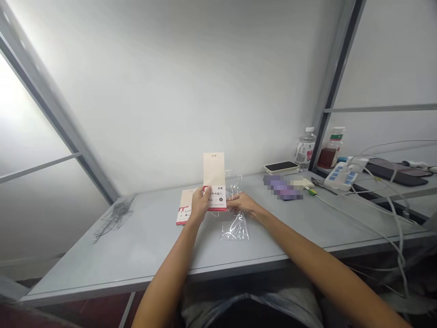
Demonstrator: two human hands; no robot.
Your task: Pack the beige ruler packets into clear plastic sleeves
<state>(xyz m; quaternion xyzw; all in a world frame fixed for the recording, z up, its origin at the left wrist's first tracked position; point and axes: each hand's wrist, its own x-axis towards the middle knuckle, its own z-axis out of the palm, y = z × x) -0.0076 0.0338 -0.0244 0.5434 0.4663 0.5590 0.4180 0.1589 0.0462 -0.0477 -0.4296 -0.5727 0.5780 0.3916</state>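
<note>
My left hand (200,203) is closed on the lower left side of a cream-and-red printed card packet (214,171), held upright over the desk. A clear plastic bag (235,228) hangs beside and partly behind the packet. My right hand (244,203) grips this bag, its fingertips close to the packet's lower right edge. Whether those fingertips also touch the packet, I cannot tell. Another cream-and-red packet (185,210) lies on the desk to the left, partly covered by my left hand; whether more lie under it is unclear.
Crumpled clear plastic (114,218) lies on the desk (153,259) at left. At right are a phone (282,167), a blurred purple item (283,187), a water bottle (305,152), a jar of dark red liquid (331,152), a power strip (343,175) and loose cables (362,228).
</note>
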